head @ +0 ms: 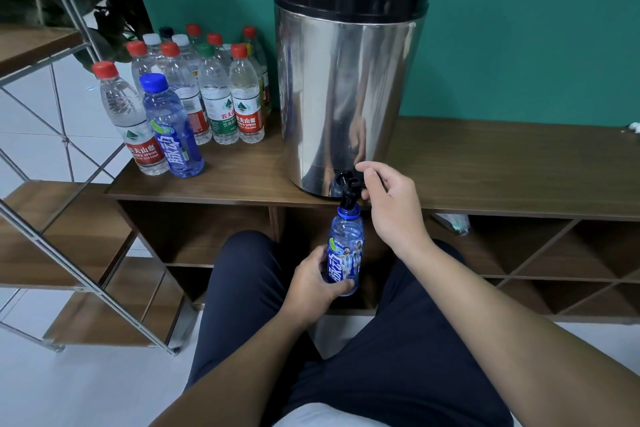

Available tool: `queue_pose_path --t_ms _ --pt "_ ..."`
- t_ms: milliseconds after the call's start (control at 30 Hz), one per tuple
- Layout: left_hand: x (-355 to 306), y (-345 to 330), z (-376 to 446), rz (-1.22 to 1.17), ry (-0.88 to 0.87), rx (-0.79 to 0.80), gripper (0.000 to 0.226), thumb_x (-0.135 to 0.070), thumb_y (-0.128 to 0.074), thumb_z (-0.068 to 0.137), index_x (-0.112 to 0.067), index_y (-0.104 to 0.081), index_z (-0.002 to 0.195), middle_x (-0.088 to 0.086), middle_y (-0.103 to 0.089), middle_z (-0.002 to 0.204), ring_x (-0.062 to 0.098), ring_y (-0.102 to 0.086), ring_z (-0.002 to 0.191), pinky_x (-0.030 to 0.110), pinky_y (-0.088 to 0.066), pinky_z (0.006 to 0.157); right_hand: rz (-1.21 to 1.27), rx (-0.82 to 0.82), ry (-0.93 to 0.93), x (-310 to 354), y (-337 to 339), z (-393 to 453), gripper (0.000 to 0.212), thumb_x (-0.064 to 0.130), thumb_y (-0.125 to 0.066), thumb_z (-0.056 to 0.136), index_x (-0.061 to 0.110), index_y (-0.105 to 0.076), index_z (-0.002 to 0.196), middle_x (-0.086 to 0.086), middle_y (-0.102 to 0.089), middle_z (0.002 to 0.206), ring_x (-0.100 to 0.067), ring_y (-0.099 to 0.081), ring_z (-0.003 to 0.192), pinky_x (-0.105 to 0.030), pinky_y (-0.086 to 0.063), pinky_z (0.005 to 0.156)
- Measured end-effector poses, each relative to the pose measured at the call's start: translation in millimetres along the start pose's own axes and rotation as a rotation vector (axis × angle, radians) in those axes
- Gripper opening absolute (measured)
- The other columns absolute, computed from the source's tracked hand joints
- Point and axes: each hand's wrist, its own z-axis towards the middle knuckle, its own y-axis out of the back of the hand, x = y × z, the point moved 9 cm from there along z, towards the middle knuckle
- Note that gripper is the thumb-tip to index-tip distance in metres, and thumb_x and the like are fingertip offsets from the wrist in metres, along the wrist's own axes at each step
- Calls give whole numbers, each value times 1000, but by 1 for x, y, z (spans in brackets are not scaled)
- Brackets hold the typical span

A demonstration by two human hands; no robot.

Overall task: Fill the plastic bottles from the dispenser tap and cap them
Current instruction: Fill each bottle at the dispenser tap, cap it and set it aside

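Knees and dark trousers fill the bottom of the view, person seated facing a low wooden shelf unit (485, 163). Left hand (317, 282) is wrapped around the lower half of the open blue bottle (345, 250), fingers curled round the label, holding it upright with its mouth right under the black tap (348, 184). Right hand (391, 204) is up at the tap, thumb and fingers loosely bent around the lever side, but I honestly can't tell if it's actually pinching the lever or just touching it (the tap blocks the fingertips). Can't see a stream either, and the water level inside isn't readable through the tinted plastic.

Handling-wise, my guess: thin plastic like this is light and squashy when empty, gets heavier as it fills, so a grip low on the labelled body makes sense, firm but not squeezing or it'll burp water out the top. Could get slippery if it drips.

Behind the tap sits the steel dispenser (346, 80) with its black lid, right at the shelf edge. Further back left is a cluster of capped bottles (214, 97), mostly red caps, plus one capped blue bottle (173, 128) at the front. No loose cap for the one in hand that I can spot.
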Motion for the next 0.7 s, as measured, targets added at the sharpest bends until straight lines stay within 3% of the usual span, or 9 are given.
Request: queue_pose_path --t_ms 233,400,533,600,700 --pt "2 0 1 -7 8 -2 75 -28 -97 71 -33 -65 138 -12 -80 129 9 -77 120 49 -62 109 15 23 -13 1 -4 3 24 25 -55 115 23 -79 118 15 -65 69 -3 -58 68 -22 -49 69" --pt "4 0 1 -9 21 -8 72 -22 -98 72 -32 -65 136 -11 -80 127 11 -77 118 49 -62 108 -15 76 -23 6 -9 6 28 19 -50 116 15 -78 111 26 -64 67 2 -56 64 -13 -45 67" --pt "7 0 2 -5 24 -19 71 -18 -98 74 -29 -65 136 -10 -80 127 10 -78 117 49 -62 107 19 127 -38 3 -12 6 25 24 -55 114 16 -75 101 8 -62 71 -5 -50 65 -26 -44 67" --pt "8 1 2 -2 25 -23 72 -21 -98 74 -29 -64 137 -11 -80 128 9 -77 118 49 -62 108 21 143 -32 1 -14 7 25 28 -57 113 17 -74 99 -10 -69 85 -9 -56 74 -37 -52 76" --pt "9 2 3 9 19 -33 75 -27 -98 71 -30 -63 137 -11 -79 128 9 -77 118 49 -62 108 -1 148 -22 0 -14 10 26 31 -58 111 18 -75 96 -13 -73 96 -10 -64 84 -49 -59 92"
